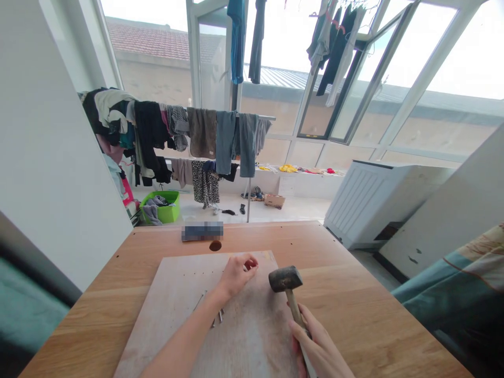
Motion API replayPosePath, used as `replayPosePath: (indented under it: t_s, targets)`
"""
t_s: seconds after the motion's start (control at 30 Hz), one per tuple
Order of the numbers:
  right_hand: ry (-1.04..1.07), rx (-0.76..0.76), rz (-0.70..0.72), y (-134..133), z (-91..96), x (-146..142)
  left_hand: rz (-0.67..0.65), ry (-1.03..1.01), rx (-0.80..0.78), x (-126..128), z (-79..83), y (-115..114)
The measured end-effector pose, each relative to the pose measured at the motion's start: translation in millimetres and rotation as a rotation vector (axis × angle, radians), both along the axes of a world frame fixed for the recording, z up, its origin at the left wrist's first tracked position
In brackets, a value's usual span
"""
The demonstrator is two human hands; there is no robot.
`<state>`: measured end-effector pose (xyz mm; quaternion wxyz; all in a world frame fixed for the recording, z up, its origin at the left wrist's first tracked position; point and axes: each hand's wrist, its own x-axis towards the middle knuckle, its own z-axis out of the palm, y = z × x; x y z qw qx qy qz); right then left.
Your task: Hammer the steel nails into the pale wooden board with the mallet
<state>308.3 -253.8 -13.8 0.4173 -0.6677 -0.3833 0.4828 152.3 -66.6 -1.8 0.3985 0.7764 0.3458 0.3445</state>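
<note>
My right hand (pixel 315 341) is wrapped round the light handle of a mallet (pixel 285 279). Its dark, blocky head is raised near the board's right edge. Over the far part of the pale wooden board (pixel 244 346), my left hand (pixel 238 273) has thumb and fingers curled into a pinch. Whatever lies between those fingertips is too small to make out. Several long metal nails (pixel 218 318) lie on the board beside my left forearm, partly covered by it. A row of small dark dots runs along the board's far side.
The board lies on a wooden table (pixel 378 310) with a round hole (pixel 215 245). A dark pixelated object (pixel 202 231) sits at the table's far edge. Beyond stand a loaded clothes rack (pixel 202 134), a green basket (pixel 169 210) and a white cabinet-like unit (pixel 362 202).
</note>
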Motion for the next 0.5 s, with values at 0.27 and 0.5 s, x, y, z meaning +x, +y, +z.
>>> replayPosePath:
  t_s: [0.27,0.5]
  targets:
    - [-0.163,0.068,-0.015,4.8,3.3,1.9,-0.002,0.033,0.018,2.0,-5.2,1.4]
    - [-0.243,0.084,0.055,22.3,35.4,-6.1,0.011,-0.044,-0.043,4.3,-10.1,3.6]
